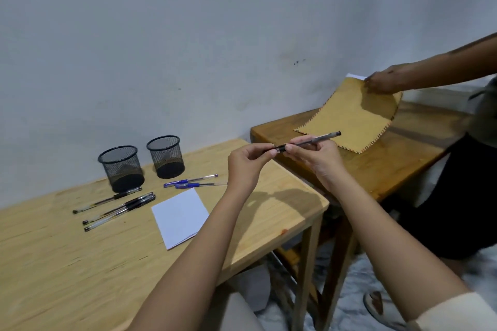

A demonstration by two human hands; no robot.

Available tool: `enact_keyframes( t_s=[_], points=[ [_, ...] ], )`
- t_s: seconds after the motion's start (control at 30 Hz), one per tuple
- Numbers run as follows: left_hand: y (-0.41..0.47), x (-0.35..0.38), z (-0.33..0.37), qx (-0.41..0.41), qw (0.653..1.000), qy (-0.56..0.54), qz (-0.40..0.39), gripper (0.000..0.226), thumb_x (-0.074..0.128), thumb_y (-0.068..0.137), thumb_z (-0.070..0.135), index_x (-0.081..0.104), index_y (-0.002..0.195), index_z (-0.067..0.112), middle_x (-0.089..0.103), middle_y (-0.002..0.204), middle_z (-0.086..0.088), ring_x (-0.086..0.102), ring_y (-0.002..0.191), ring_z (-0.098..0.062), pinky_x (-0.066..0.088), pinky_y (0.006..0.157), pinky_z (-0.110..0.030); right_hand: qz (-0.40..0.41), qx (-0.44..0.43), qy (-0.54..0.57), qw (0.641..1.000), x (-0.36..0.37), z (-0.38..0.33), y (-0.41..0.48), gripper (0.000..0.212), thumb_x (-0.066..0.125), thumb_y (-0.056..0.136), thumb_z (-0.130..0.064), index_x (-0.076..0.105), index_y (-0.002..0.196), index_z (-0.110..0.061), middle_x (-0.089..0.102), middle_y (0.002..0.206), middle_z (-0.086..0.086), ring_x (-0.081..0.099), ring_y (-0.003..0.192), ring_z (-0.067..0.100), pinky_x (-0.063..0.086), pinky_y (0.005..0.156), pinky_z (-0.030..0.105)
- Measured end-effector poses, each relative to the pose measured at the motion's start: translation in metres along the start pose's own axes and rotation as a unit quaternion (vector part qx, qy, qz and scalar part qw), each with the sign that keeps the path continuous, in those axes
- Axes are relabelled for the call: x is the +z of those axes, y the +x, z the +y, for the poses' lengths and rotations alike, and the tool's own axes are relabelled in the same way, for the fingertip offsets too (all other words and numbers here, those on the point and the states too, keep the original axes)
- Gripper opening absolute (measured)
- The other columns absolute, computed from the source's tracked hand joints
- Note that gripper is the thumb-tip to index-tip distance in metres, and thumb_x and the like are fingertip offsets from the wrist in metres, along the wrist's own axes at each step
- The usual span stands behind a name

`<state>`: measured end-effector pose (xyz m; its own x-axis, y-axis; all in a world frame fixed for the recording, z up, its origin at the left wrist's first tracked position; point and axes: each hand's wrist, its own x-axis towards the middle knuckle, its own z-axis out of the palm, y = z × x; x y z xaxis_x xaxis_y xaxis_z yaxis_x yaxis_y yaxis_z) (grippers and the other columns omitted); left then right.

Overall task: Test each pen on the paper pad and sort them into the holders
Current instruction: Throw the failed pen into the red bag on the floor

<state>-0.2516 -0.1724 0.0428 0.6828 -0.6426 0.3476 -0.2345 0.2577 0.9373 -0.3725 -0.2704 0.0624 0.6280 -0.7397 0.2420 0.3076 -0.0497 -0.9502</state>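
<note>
My view takes in a pale wooden counter (67,263) carrying two black mesh holders (121,168) (166,156), three black pens (118,208), two blue pens (192,181) and a white paper pad (180,217); a darker counter (403,158) beside it bears a tan envelope (352,118).

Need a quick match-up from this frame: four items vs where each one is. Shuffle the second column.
Items:
1. black pen
2. blue pens
3. paper pad
4. brown envelope

Places:
A. flat on the light table, near its front right
B. on the darker table, under another person's hand
C. held in both hands above the tables
D. lying right of the mesh holders

Pairs: 1-C, 2-D, 3-A, 4-B
</note>
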Motion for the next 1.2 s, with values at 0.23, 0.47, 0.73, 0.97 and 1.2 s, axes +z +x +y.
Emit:
enact_keyframes(
  t_s=[0.23,0.47,0.73,0.97,1.2],
  points=[
    [0.001,0.061,-0.019,0.018,0.992,0.086,-0.094,0.026,0.066,0.086,0.019,0.069,0.112,0.014,0.07,0.111,0.0,0.062,0.106,-0.011,0.048,0.092,-0.022,0.136,-0.038,-0.039,0.989,-0.059,-0.004,-0.017,0.006,0.062,0.086,-0.008,0.063,0.091,-0.012,0.067,0.095,0.008,0.066,0.09,0.017,0.056,0.073,0.019],
    [-0.011,0.085,-0.081,-0.04,0.847,0.434,-0.304,0.06,0.034,0.099,0.044,0.019,0.149,0.015,0.015,0.158,-0.006,0.014,0.146,-0.023,0.015,0.117,-0.042,0.235,-0.024,-0.203,0.95,-0.131,0.065,-0.09,0.019,0.06,0.088,-0.011,0.057,0.08,-0.028,0.063,0.087,-0.002,0.061,0.09,0.017,0.049,0.084,0.032],
    [-0.016,0.094,-0.103,0.03,0.759,0.57,-0.312,0.059,0.015,0.099,0.046,0.01,0.151,0.019,0.003,0.16,-0.004,0.002,0.147,-0.019,0.007,0.118,-0.044,0.287,0.221,-0.314,0.878,-0.178,0.239,-0.214,0.011,0.054,0.091,-0.011,0.05,0.084,-0.005,0.051,0.065,0.005,0.053,0.065,0.025,0.036,0.062,0.033],
    [-0.02,0.098,-0.111,0.06,0.756,0.595,-0.268,0.059,0.015,0.099,0.049,0.014,0.15,0.021,0.009,0.16,-0.002,0.007,0.147,-0.019,0.011,0.118,-0.043,0.188,0.416,-0.406,0.792,-0.205,0.313,-0.296,0.01,0.065,0.083,-0.009,0.059,0.09,-0.005,0.069,0.091,0.024,0.065,0.091,0.037,0.044,0.078,0.033],
    [-0.015,0.098,-0.118,0.067,0.753,0.596,-0.269,0.06,0.017,0.098,0.051,0.015,0.15,0.021,0.01,0.16,-0.004,0.009,0.147,-0.021,0.012,0.117,-0.045,0.197,0.472,-0.406,0.757,-0.229,0.328,-0.292,0.023,0.062,0.084,-0.015,0.064,0.097,0.005,0.07,0.091,0.024,0.065,0.093,0.038,0.045,0.08,0.034]
  ],
)
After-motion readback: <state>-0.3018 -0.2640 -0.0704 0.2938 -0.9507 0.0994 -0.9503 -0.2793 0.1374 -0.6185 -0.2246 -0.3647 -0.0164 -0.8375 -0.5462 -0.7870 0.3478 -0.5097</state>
